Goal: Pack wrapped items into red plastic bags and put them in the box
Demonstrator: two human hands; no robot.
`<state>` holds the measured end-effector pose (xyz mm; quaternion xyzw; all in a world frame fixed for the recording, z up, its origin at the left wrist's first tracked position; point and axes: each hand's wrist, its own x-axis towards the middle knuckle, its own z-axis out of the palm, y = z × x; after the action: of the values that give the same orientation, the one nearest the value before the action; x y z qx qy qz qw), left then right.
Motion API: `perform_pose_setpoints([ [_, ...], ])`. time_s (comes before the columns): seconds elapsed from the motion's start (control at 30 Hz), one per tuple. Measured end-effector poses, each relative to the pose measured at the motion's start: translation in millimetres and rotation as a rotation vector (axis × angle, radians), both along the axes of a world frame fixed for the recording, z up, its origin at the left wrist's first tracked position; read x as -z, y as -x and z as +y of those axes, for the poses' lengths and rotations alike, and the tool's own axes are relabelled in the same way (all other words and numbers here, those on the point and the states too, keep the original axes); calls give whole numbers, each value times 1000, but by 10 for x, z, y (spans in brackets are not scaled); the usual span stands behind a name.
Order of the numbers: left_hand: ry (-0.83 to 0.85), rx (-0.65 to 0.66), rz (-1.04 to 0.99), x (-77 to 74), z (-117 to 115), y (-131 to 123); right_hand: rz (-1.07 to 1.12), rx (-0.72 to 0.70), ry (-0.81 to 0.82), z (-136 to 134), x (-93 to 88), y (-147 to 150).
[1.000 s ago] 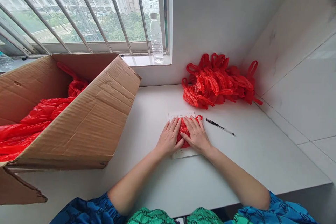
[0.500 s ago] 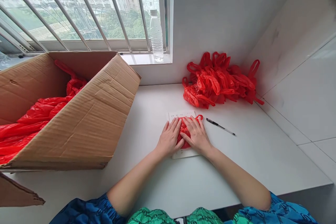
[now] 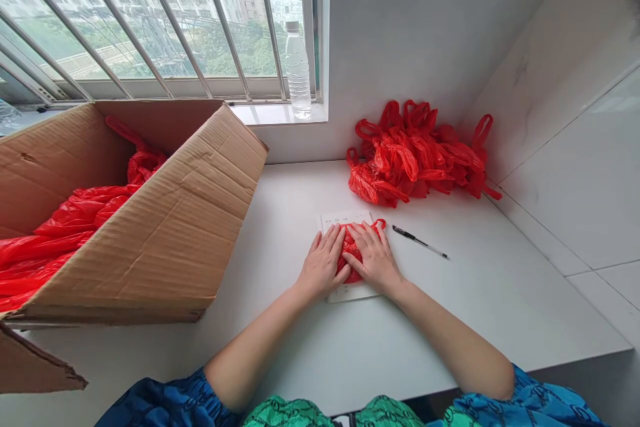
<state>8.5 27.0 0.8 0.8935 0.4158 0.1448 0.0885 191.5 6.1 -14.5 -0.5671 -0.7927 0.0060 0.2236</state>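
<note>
Both hands lie flat on a small folded red plastic bag (image 3: 351,255) that rests on a white sheet of paper (image 3: 345,221) on the white table (image 3: 475,307). My left hand (image 3: 323,261) covers the bag's left side with fingers stretched out and together. My right hand (image 3: 374,255) presses its right side, fingers likewise extended. Only a strip of the bag shows between the hands, plus a loop of handle at the upper right.
A black pen (image 3: 419,242) lies just right of the paper. A pile of folded red bags (image 3: 417,153) sits at the back against the wall. A large open cardboard box (image 3: 165,213) holding red plastic (image 3: 75,217) fills the left. A water bottle (image 3: 298,70) stands on the windowsill.
</note>
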Motion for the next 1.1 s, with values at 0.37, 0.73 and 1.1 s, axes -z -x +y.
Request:
perform_pose_setpoints([
  [0.37, -9, 0, -17, 20, -6, 2, 0, -3, -3, 4, 19, -9],
  [0.73, 10, -8, -21, 10, -19, -2, -2, -11, -9, 3, 34, -13],
  [1.1, 36, -15, -24, 5, -40, -12, -8, -5, -15, -21, 54, -3],
])
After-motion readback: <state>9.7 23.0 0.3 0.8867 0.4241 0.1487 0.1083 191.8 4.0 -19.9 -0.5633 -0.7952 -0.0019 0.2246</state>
